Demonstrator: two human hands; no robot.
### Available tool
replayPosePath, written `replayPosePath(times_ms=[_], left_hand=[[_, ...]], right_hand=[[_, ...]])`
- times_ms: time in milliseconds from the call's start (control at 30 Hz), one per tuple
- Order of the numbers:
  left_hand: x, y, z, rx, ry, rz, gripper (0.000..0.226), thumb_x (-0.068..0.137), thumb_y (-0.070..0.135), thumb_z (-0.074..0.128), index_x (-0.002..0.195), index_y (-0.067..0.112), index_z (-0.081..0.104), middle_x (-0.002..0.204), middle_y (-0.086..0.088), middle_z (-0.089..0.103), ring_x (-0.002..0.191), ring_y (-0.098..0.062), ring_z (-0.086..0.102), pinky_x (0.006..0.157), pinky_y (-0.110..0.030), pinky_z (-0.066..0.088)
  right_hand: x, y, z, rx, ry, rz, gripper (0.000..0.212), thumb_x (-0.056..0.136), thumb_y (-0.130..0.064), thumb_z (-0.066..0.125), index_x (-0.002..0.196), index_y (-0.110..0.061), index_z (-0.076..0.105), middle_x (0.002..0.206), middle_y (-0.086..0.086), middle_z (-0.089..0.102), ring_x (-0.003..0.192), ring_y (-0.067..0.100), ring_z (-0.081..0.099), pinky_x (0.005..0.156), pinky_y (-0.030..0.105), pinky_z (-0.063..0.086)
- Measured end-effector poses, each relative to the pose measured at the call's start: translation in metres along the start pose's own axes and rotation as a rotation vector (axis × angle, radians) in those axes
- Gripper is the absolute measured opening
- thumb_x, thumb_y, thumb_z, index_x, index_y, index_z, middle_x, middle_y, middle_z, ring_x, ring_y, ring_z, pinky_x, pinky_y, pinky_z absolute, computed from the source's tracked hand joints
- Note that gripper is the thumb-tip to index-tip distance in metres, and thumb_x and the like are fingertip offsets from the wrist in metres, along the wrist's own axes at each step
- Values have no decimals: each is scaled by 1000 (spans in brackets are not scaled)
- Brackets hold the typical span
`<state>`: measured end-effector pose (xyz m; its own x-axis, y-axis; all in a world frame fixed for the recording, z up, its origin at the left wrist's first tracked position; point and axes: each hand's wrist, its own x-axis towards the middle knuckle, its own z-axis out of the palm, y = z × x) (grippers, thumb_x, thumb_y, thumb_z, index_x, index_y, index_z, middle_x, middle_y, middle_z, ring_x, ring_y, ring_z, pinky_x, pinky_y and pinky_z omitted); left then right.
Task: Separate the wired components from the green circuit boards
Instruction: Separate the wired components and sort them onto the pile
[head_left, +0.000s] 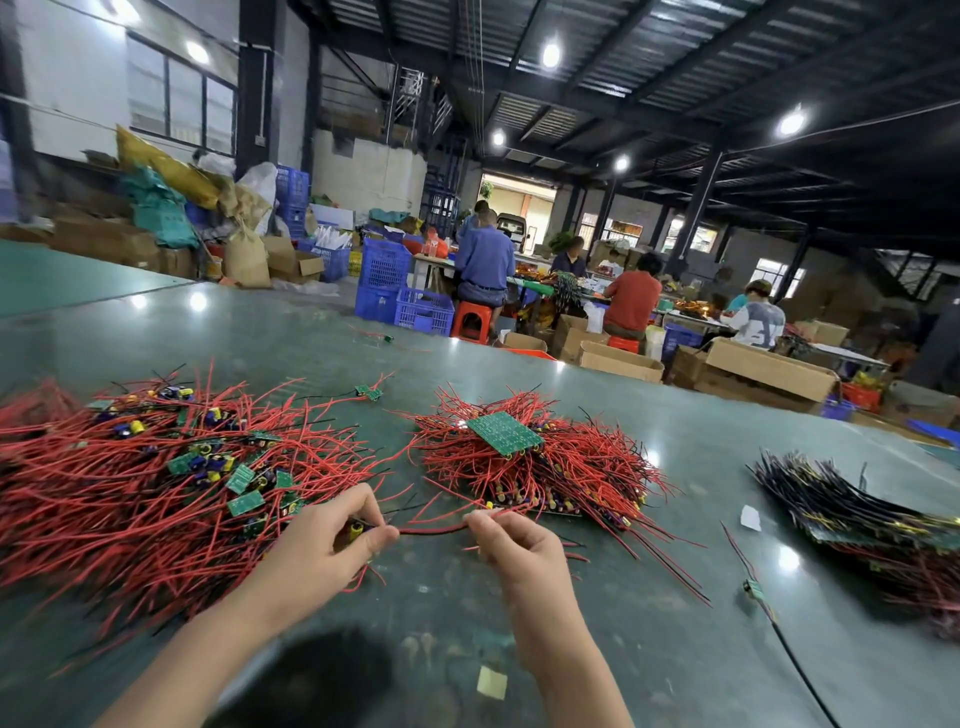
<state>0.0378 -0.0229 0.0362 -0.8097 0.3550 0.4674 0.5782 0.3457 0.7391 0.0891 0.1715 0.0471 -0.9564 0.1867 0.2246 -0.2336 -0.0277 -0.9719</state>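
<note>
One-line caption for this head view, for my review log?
Left hand grips a small wired component while right hand pinches its red wire, between two red-wire piles on a green table.

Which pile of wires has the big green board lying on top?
The middle pile, just beyond the right hand. A large green board lies on it; the left pile holds only small boards.

A glossy green table (519, 623) carries red-wire heaps (130, 493), a dark-wire stack (841, 499), and perhaps paper scraps (491, 682).
</note>
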Motion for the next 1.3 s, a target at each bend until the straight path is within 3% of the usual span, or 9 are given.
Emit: replayPosePath(times_ms=[133, 267, 433, 600, 800, 1033, 1167, 1300], left_hand=[[1, -5, -1, 20, 14, 15, 20, 85, 21, 68, 71, 23, 54, 64, -13, 59, 53, -15, 45, 56, -25, 36], [2, -10, -4, 30, 38, -33, 19, 84, 23, 68, 71, 25, 55, 65, -11, 61, 61, -24, 53, 65, -32, 40], [1, -8, -2, 29, 9, -47, 21, 84, 23, 69, 69, 18, 55, 61, -11, 60, 51, -13, 45, 56, -25, 38], [2, 6, 4, -262, -148, -134, 29, 82, 21, 70, 63, 10, 52, 50, -4, 58, 47, -11, 47, 51, -22, 39], [4, 5, -9, -422, -149, -215, 27, 87, 0, 58, 64, 3, 46, 48, -7, 51, 46, -15, 39, 46, -19, 32], [3, 9, -7, -345, -202, -175, 29, 87, -4, 59, 63, 4, 47, 47, -5, 50, 44, -11, 40, 47, -18, 34], [3, 12, -11, -407, -203, -202, 28, 88, -3, 58, 63, 4, 47, 48, -5, 49, 44, -10, 39, 47, -17, 34], [1, 22, -6, -436, -264, -181, 27, 88, 0, 57, 64, 5, 47, 46, -1, 51, 42, -5, 40, 47, -13, 33]], right_hand=[[-1, 1, 1, -30, -48, 7, 23, 70, -35, 75, 57, -20, 64, 57, -11, 46, 56, 3, 35, 54, 13, 30], [1, -1, -3, 9, 104, -7, 25, 76, -27, 72, 53, -20, 63, 52, -10, 45, 50, 3, 33, 49, 12, 30], [4, 4, -1, -71, 302, -90, 24, 80, -13, 72, 58, -11, 60, 56, -4, 49, 54, 6, 36, 51, 14, 31], [6, 11, -1, -186, 465, -157, 22, 80, -15, 72, 66, -2, 62, 57, -3, 51, 51, 2, 36, 52, 17, 32], [3, 5, -1, 38, 295, -29, 25, 86, -17, 65, 61, -14, 61, 52, -9, 45, 49, 1, 36, 49, 9, 31], [4, 7, 2, -260, 419, -176, 23, 85, -16, 67, 65, -8, 59, 59, -2, 46, 53, 5, 34, 52, 18, 30], [3, 1, 1, 197, 273, -3, 30, 82, -15, 64, 52, -17, 61, 55, -6, 44, 53, 6, 35, 56, 18, 30], [8, -2, -1, 598, 235, 149, 10, 68, -16, 63, 59, -13, 66, 62, -1, 55, 54, 7, 45, 57, 22, 31]])
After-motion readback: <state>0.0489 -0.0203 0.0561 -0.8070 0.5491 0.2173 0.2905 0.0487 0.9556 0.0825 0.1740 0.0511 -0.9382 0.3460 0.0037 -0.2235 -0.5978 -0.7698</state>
